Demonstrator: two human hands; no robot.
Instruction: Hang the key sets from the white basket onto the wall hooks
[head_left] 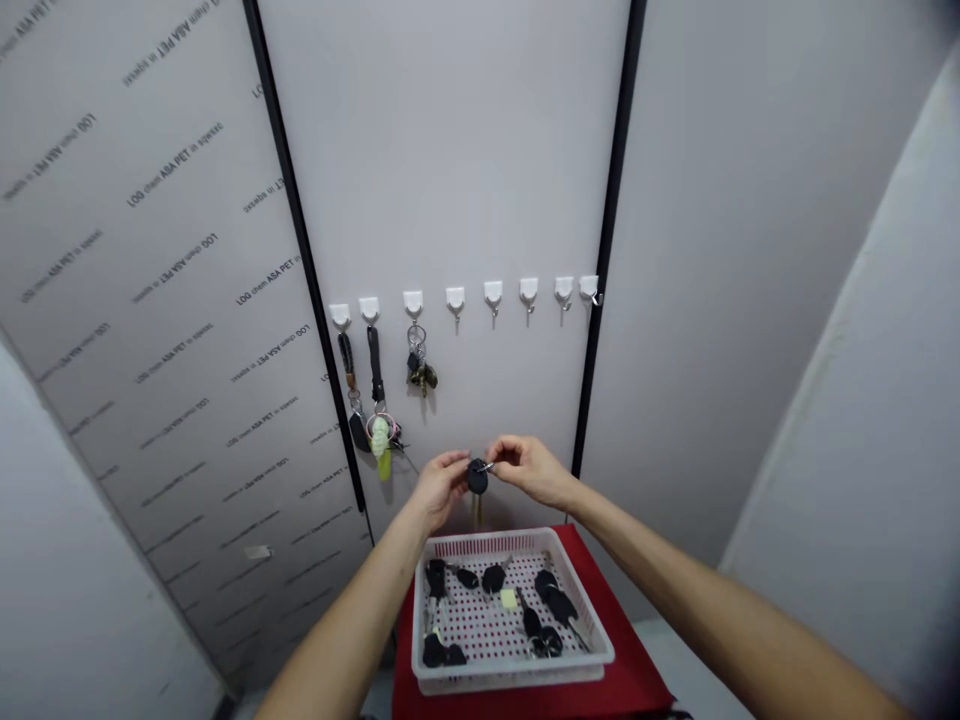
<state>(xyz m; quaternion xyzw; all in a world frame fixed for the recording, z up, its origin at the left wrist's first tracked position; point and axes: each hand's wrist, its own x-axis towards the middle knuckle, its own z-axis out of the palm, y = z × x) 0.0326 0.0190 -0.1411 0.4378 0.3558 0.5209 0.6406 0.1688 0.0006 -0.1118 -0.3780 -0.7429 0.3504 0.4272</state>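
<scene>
A black-headed key [477, 478] hangs between my two hands above the white basket [585, 610]. My left hand [441, 487] pinches the key's black head from the left. My right hand [529, 468] pinches the small metal ring at the key's top from the right. The key's blade points down behind the basket's far rim. On the grey wall above runs a row of white hooks [493, 293]. The three leftmost hooks carry key bunches [420, 366]; the other hooks are bare.
The white perforated basket holds several black keys [555, 600] and sits on a red surface [637, 680]. Black vertical strips [604, 240] frame the wall panel. A printed protective sheet [150, 300] covers the left panel.
</scene>
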